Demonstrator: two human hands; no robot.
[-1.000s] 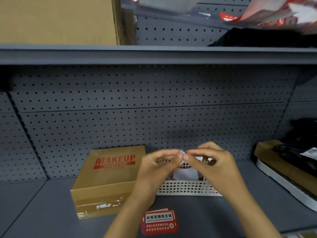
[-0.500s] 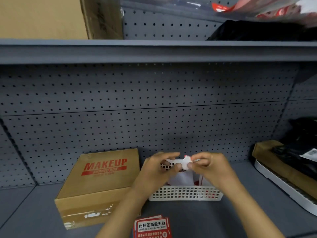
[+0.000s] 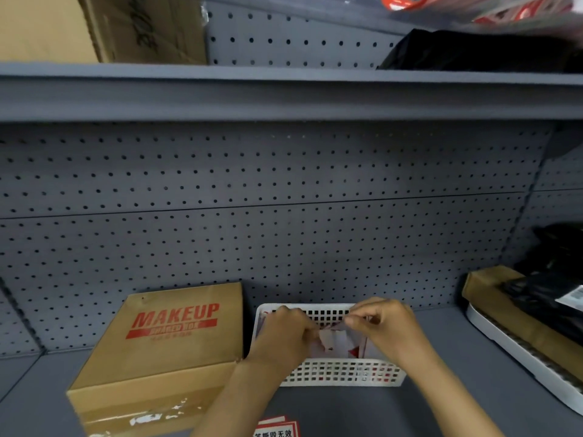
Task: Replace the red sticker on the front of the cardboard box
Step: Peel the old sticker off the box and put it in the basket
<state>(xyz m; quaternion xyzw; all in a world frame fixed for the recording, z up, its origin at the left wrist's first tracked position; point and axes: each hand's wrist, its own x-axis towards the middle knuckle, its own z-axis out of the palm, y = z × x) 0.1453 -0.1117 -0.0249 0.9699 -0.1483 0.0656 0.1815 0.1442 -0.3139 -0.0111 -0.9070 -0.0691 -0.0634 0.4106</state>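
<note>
Red stickers (image 3: 277, 428) lie cut off at the bottom edge. The box (image 3: 164, 354) sits left, white scraps on its front. Over the basket (image 3: 344, 372), left hand (image 3: 284, 337) and right hand (image 3: 386, 329) pinch a blurred sticker (image 3: 331, 337). Bare shelf (image 3: 441, 389) lies right.

two bare forearms rise from the bottom edge of the view, each ending in a hand: the left hand (image 3: 285, 337) and the right hand (image 3: 386, 331). no sleeve, cuff, glove, ring, watch or band shows on either arm as far as the frame reaches; wrists and forearms are uncovered to the lower edge. the fingers (image 3: 358, 323) look slim with short nails, though motion blur softens the fingertips and hides finer detail.
</note>
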